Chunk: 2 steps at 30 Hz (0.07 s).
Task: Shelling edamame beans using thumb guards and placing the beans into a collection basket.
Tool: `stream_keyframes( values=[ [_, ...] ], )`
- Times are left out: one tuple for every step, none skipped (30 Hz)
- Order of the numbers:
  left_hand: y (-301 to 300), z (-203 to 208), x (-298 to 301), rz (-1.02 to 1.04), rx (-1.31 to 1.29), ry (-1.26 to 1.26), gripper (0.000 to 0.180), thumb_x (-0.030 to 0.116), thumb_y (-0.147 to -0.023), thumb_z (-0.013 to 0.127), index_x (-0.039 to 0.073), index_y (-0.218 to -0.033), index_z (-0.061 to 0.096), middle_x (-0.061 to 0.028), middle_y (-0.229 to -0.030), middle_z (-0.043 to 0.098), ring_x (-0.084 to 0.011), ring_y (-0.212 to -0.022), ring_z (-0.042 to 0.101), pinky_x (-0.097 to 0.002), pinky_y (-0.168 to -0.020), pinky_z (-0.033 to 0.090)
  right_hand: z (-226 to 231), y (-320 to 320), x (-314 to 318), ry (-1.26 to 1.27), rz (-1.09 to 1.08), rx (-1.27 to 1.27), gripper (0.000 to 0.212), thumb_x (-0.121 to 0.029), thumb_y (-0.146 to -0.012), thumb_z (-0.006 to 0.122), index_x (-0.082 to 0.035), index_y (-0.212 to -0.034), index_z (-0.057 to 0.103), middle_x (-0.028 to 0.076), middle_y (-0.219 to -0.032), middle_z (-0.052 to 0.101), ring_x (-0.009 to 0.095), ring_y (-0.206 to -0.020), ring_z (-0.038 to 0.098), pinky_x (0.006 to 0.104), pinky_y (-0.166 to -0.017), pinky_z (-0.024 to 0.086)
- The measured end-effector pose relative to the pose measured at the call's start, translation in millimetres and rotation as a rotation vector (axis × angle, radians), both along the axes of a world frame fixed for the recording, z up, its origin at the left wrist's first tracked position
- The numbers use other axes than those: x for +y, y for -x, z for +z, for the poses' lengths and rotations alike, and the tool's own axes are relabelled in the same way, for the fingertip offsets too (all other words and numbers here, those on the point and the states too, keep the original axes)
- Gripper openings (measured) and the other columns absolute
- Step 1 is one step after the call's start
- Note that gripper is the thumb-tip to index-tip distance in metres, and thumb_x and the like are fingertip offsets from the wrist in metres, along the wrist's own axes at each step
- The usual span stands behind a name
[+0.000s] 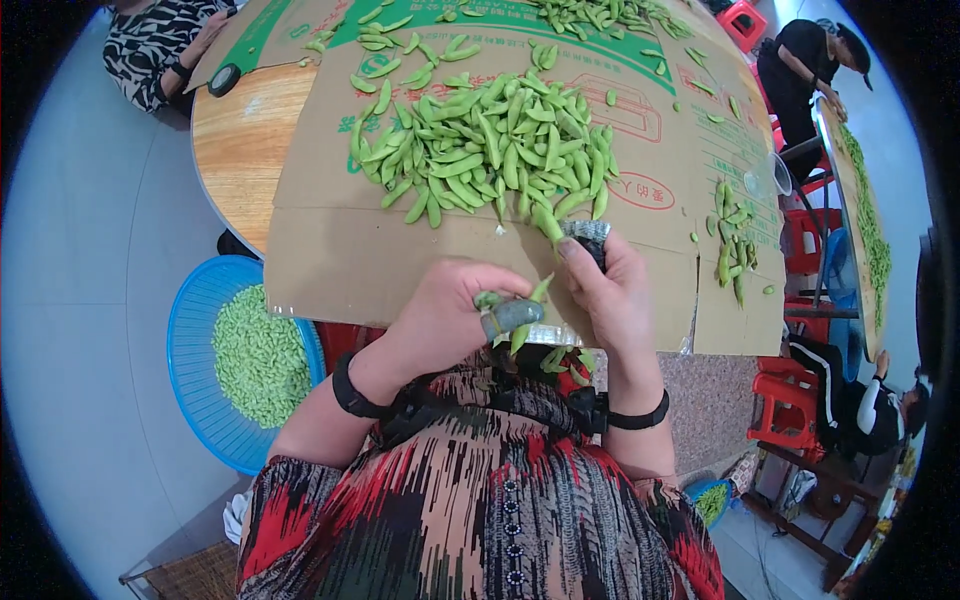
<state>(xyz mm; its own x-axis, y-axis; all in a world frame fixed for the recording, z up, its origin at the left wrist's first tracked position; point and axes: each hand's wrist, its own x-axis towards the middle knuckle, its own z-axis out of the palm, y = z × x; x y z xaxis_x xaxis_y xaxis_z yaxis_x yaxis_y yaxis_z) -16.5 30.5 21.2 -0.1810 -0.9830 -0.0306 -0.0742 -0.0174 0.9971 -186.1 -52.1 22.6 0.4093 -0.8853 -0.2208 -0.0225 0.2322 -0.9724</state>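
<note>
A large heap of green soybean pods (490, 145) lies on flattened cardboard (330, 240) in front of me. At the heap's near edge, my right hand (615, 290) pinches a soybean pod (546, 222) between its thumb and a finger wrapped in dark tape. My left hand (440, 310) is curled closer to my body, with a greyish wrapping (512, 316) on a finger. Between its fingers is another green pod (541, 289); whether it is whole or split I cannot tell. Several pods or husks (570, 362) show below the hands, near my lap.
A blue basket (185, 350) of shelled beans (260, 355) stands at my left. Loose pods (735, 240) lie on the cardboard's right side. One person (150, 50) sits at the far left; others (810, 60) are by a second table (850, 200) and red stools (785, 405) at right.
</note>
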Motion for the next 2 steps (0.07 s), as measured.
stream_keyframes(
  values=[
    [-0.4,1.5,-1.5,0.085,-0.026,-0.005,0.02,0.008,-0.085,0.058,0.003,-0.104,0.061,-0.0039,-0.08,0.061,-0.0068,-0.071,0.055,-0.0214,-0.064,0.045,5.0,-1.0,3.0,-0.057,0.018,-0.09,0.009,-0.013,-0.09,0.056,-0.007,-0.084,0.057,-0.008,-0.061,0.045,-0.001,-0.051,0.036,0.0165,-0.043,0.025],
    [-1.0,3.7,-3.7,0.173,-0.055,-0.01,0.022,0.01,-0.086,0.059,0.004,-0.107,0.062,-0.0069,-0.083,0.064,-0.0063,-0.075,0.057,-0.0215,-0.067,0.047,5.2,-1.0,2.9,-0.056,0.019,-0.091,0.009,-0.013,-0.09,0.056,-0.007,-0.084,0.057,-0.008,-0.061,0.045,-0.001,-0.051,0.036,0.0165,-0.043,0.025]
  ],
)
